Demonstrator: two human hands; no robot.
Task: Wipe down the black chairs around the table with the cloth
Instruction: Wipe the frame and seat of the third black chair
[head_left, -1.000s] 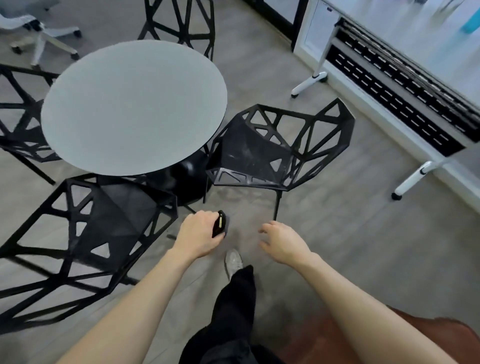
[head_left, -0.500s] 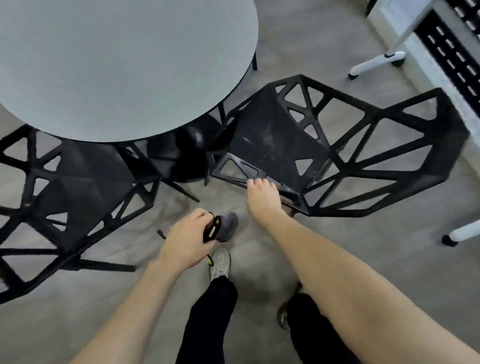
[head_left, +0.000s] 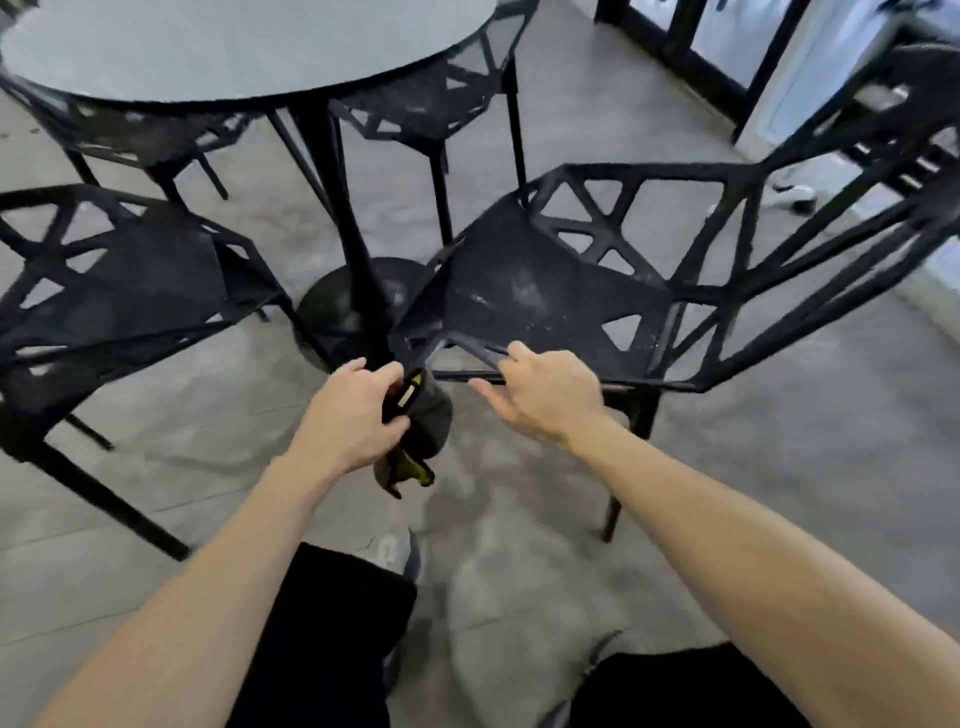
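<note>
The left hand (head_left: 353, 415) clutched the bunched dark grey cloth with yellow-green trim (head_left: 422, 426), off any surface. The right hand (head_left: 545, 397) gripped the front edge of the black geometric lattice chair (head_left: 545, 291) at one o'clock, its seat dusty; wiping seemingly hadn't begun.

right hand (head_left: 545, 400) went from hanging free to grabbing the dusty chair's (head_left: 540, 291) front edge, view dropped closer to it

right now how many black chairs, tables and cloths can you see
black chairs: 4, the near right one, near left, far middle, far left
table: 1
cloth: 1, held in the left hand
total: 6
</note>
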